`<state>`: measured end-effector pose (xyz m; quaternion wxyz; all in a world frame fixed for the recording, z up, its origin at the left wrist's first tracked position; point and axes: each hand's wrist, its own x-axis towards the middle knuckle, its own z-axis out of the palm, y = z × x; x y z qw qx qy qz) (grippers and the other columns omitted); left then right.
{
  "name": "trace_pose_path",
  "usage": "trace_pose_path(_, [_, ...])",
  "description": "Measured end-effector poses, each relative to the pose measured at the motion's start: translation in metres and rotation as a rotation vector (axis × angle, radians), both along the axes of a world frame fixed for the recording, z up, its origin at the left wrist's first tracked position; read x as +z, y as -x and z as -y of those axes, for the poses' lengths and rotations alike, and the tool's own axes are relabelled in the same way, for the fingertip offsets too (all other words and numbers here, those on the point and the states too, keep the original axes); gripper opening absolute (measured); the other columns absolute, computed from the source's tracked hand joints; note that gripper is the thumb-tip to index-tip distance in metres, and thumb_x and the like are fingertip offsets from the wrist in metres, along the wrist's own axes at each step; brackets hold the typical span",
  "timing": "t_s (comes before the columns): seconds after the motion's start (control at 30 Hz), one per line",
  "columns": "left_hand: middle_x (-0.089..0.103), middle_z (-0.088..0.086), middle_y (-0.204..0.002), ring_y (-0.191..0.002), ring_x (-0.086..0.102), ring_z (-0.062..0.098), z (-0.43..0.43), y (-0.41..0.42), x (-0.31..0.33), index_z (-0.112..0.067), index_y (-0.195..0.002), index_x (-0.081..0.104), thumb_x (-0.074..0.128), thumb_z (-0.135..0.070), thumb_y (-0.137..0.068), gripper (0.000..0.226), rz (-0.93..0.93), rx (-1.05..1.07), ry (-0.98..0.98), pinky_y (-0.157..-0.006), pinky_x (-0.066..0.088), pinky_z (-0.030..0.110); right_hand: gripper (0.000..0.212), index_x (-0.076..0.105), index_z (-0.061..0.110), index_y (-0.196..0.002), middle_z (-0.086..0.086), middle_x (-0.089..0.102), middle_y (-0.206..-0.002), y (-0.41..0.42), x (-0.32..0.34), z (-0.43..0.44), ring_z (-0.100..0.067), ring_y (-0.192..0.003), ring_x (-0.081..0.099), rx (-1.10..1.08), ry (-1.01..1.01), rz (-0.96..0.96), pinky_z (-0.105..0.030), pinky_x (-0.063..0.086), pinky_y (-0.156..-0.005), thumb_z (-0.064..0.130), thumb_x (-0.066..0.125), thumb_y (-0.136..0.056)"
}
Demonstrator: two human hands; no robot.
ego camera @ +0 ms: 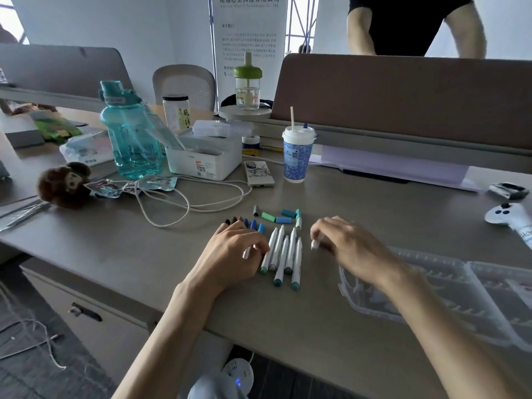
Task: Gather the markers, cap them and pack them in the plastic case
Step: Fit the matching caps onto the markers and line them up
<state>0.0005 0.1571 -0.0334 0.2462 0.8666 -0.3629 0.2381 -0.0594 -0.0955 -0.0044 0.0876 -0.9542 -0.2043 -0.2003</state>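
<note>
Fingers [322, 229] on our right hand [351, 246] curl in and pinch a white marker barrel [315, 243], right of centre in the frame. Our left hand [234, 250] curls over a row of dark- and blue-capped markers [253, 224], gripping them against the grey-brown desk [316, 326]. Between the hands, five white markers with teal and grey tail ends [283, 256] lie side by side. Just above them, loose teal and blue caps [283, 218] sit scattered. Lower right, the clear plastic case [449, 286] lies open beside our right forearm.
</note>
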Motion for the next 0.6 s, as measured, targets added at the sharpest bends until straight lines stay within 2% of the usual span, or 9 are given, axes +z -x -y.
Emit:
trace_pose_path(0.1, [0.067, -0.016, -0.071, -0.073, 0.055, 0.011, 0.002, -0.001, -0.002, -0.029, -0.073, 0.069, 0.044, -0.025, -0.073, 0.025, 0.027, 0.016, 0.021, -0.070, 0.033, 0.020, 0.017, 0.053, 0.021, -0.103, 0.005, 0.068, -0.102, -0.001, -0.001, 0.000, -0.006, -0.093, 0.064, -0.015, -0.341, 0.008, -0.032, 0.053, -0.079, 0.013, 0.063, -0.093])
trace_pose_path(0.23, [0.067, -0.013, -0.072, -0.076, 0.059, 0.012, 0.007, -0.004, 0.004, -0.028, -0.078, 0.070, 0.058, -0.024, -0.080, 0.013, 0.039, 0.046, 0.006, -0.072, 0.042, 0.027, 0.012, 0.053, 0.022, -0.104, -0.001, 0.069, -0.099, 0.002, 0.007, -0.004, -0.012, -0.094, 0.067, 0.000, -0.754, -0.077, -0.029, 0.055, -0.084, 0.025, 0.059, -0.094])
trace_pose_path(0.33, [0.067, -0.012, -0.073, -0.072, 0.059, 0.015, 0.012, -0.005, 0.017, -0.026, -0.080, 0.069, 0.060, -0.020, -0.082, 0.012, 0.037, 0.042, 0.026, -0.070, 0.045, 0.029, 0.016, 0.054, 0.008, -0.108, -0.007, 0.072, -0.096, 0.006, 0.013, -0.008, -0.012, -0.090, 0.069, 0.005, -1.051, -0.156, -0.023, 0.054, -0.083, 0.014, 0.060, -0.095])
trace_pose_path(0.43, [0.069, -0.008, -0.079, -0.074, 0.059, 0.017, 0.025, -0.013, 0.030, -0.022, -0.084, 0.071, 0.059, -0.017, -0.086, 0.012, 0.009, 0.054, 0.036, -0.066, 0.040, 0.024, 0.015, 0.055, 0.003, -0.110, -0.006, 0.075, -0.090, 0.010, 0.018, -0.009, -0.019, -0.088, 0.069, 0.014, -1.315, -0.264, -0.029, 0.058, -0.082, 0.005, 0.058, -0.095])
trace_pose_path(0.5, [0.071, -0.007, -0.087, -0.079, 0.060, 0.018, 0.036, -0.023, 0.032, -0.022, -0.091, 0.071, 0.057, -0.016, -0.088, 0.015, -0.032, 0.068, 0.002, -0.065, 0.043, 0.025, 0.019, 0.057, 0.001, -0.111, -0.007, 0.076, -0.088, 0.014, 0.022, -0.009, -0.024, -0.085, 0.070, 0.021, -1.451, -0.315, -0.032, 0.059, -0.083, 0.005, 0.059, -0.093])
trace_pose_path(0.6, [0.071, -0.004, -0.099, -0.089, 0.063, 0.020, 0.050, -0.042, 0.032, -0.021, -0.099, 0.071, 0.053, -0.017, -0.092, 0.020, -0.103, 0.072, -0.054, -0.073, 0.052, 0.034, 0.022, 0.062, 0.005, -0.104, -0.008, 0.075, -0.087, 0.020, 0.028, -0.008, -0.025, -0.077, 0.072, 0.044, -1.566, -0.342, -0.032, 0.060, -0.078, 0.016, 0.065, -0.085])
